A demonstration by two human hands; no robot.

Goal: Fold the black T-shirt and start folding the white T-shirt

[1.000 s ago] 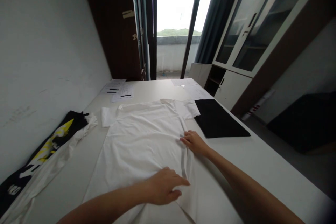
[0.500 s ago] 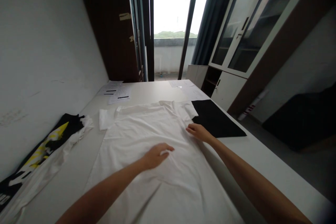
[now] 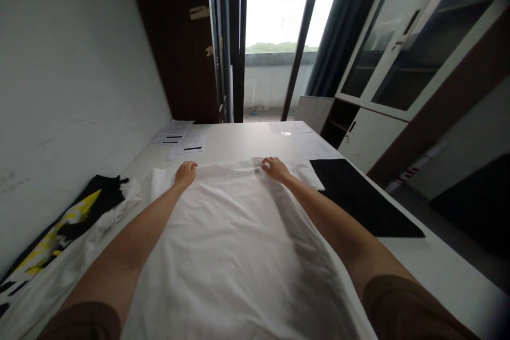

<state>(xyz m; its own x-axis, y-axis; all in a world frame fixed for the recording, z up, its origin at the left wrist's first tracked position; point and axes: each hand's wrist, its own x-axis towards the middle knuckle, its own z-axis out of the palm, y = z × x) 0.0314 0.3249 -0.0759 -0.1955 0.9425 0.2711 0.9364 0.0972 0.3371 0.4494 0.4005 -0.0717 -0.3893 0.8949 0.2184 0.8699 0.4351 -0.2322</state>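
A white T-shirt (image 3: 231, 228) lies spread on the table, its far end away from me and its near end running out of view at the bottom. My left hand (image 3: 185, 174) is closed on the far left shoulder of the shirt, fingers curled. At the far edge's right part, my right hand (image 3: 275, 169) pinches the fabric with bent fingers. Between the two hands the far edge runs nearly straight. A sleeve sticks out beyond each hand. Beside the right sleeve lies a flat black cloth (image 3: 362, 199), partly under it.
A white table (image 3: 239, 141) carries papers (image 3: 185, 143) at the far left and more sheets (image 3: 311, 143) at the far right. Rumpled black, yellow and white clothing (image 3: 67, 234) lies along the left wall. A glass-door cabinet (image 3: 394, 42) stands beyond the right edge.
Both hands have moved forward to the shirt's far edge, the left also going left, and have closed on the fabric. The view has shifted slightly.
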